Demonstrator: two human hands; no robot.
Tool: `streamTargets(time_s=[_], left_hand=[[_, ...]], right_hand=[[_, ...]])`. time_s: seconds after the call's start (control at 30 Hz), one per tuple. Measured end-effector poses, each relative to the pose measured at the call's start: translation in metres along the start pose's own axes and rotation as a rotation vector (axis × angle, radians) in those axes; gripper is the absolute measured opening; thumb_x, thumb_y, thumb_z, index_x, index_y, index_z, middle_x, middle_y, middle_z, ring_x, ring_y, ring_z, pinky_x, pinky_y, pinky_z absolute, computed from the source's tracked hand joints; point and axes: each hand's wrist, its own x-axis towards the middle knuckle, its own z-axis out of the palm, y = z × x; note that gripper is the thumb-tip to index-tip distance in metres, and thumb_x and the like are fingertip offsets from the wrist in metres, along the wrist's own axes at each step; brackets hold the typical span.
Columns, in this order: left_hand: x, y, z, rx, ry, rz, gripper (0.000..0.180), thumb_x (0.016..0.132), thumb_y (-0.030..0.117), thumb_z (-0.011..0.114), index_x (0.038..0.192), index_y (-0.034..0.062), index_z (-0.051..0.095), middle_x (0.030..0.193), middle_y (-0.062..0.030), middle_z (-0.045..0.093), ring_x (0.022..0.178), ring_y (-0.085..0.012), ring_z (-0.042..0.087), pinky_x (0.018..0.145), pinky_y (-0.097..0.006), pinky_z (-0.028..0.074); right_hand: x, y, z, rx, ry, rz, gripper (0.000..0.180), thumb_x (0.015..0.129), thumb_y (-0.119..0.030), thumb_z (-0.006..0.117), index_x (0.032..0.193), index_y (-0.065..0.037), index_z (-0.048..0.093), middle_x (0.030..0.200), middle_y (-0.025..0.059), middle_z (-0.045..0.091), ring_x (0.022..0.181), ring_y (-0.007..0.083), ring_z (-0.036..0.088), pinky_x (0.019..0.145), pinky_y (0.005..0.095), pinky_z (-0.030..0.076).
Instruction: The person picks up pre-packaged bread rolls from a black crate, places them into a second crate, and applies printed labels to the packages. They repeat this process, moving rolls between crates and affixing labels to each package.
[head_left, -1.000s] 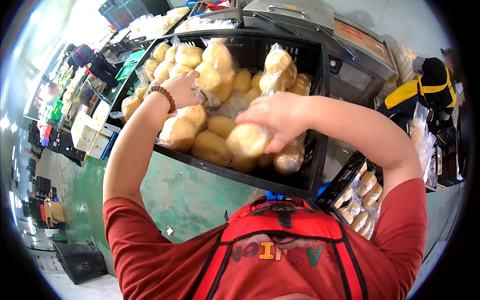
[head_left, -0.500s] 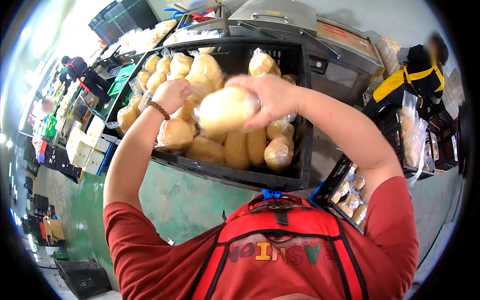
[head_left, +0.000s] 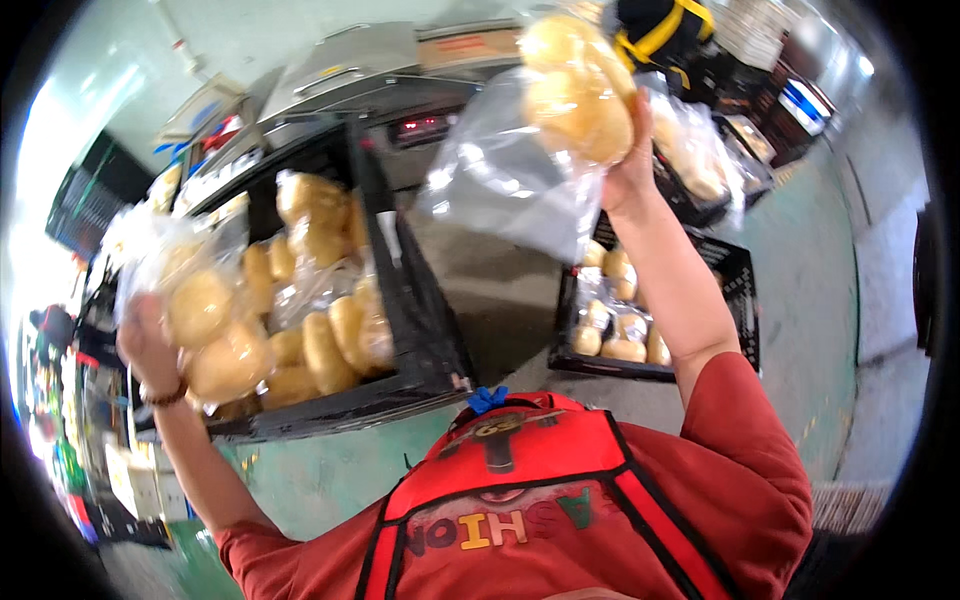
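Observation:
My right hand [head_left: 628, 165] is raised high at the upper right, gripping a clear plastic bag of golden bread rolls [head_left: 575, 95] whose loose end hangs down to the left. My left hand [head_left: 148, 345], with a bead bracelet at the wrist, holds a second bag of rolls [head_left: 205, 320] at the left, in front of a black crate [head_left: 420, 330] full of bagged rolls. Both arms reach up from my red shirt and red apron.
A second black crate [head_left: 738, 290] with bagged rolls sits on the green floor under my right arm. Metal machines [head_left: 340, 80] stand behind the crates. A person in black and yellow [head_left: 660, 30] is at the top. More crates and boxes line the far left.
My hands have parted: the right hand swung up and to the right with a bag of rolls, while the left hand lifted another bag at the left. The view turned right.

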Motion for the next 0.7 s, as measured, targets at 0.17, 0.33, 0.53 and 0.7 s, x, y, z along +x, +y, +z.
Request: streamTargets(time_s=[0.17, 0.33, 0.53, 0.7], left_hand=[[0.021, 0.088, 0.015, -0.417, -0.08, -0.204, 0.028, 0.094, 0.023, 0.055, 0.094, -0.0041, 0.062, 0.086, -0.0039, 0.062, 0.078, -0.0118, 0.053, 0.071, -0.027, 0.043], [0.04, 0.168, 0.031, -0.458, -0.009, -0.305, 0.031, 0.095, 0.021, 0.054, 0.108, -0.0064, 0.057, 0.098, -0.0101, 0.062, 0.087, -0.0155, 0.057, 0.078, -0.027, 0.046], [0.053, 0.277, 0.066, -0.206, 0.07, -0.159, 0.029, 0.095, 0.018, 0.052, 0.107, -0.0081, 0.058, 0.104, -0.015, 0.062, 0.089, -0.0196, 0.06, 0.078, -0.031, 0.049], [0.037, 0.355, 0.103, 0.104, 0.052, -0.16, 0.026, 0.093, 0.016, 0.053, 0.109, -0.0021, 0.061, 0.107, -0.0133, 0.063, 0.091, -0.0225, 0.061, 0.081, -0.033, 0.05]], right_hand=[[-0.083, -0.121, -0.145, -0.06, 0.544, -0.376, 0.072, 0.087, -0.065, 0.039, 0.135, -0.013, 0.043, 0.131, 0.0103, 0.051, 0.116, 0.0281, 0.052, 0.095, 0.0418, 0.045], [-0.203, -0.157, -0.277, -0.188, 0.565, -0.238, 0.069, 0.091, -0.063, 0.032, 0.138, -0.011, 0.039, 0.132, 0.0112, 0.051, 0.12, 0.0271, 0.05, 0.1, 0.0453, 0.041], [-0.293, -0.138, -0.38, -0.069, 0.935, -0.027, 0.072, 0.089, -0.064, 0.037, 0.136, -0.01, 0.041, 0.131, 0.0124, 0.052, 0.119, 0.0291, 0.052, 0.101, 0.0468, 0.041], [-0.337, -0.159, -0.485, -0.101, 1.222, 0.031, 0.058, 0.088, -0.051, 0.055, 0.125, -0.007, 0.05, 0.116, 0.0097, 0.06, 0.101, 0.0243, 0.061, 0.086, 0.0363, 0.051]])
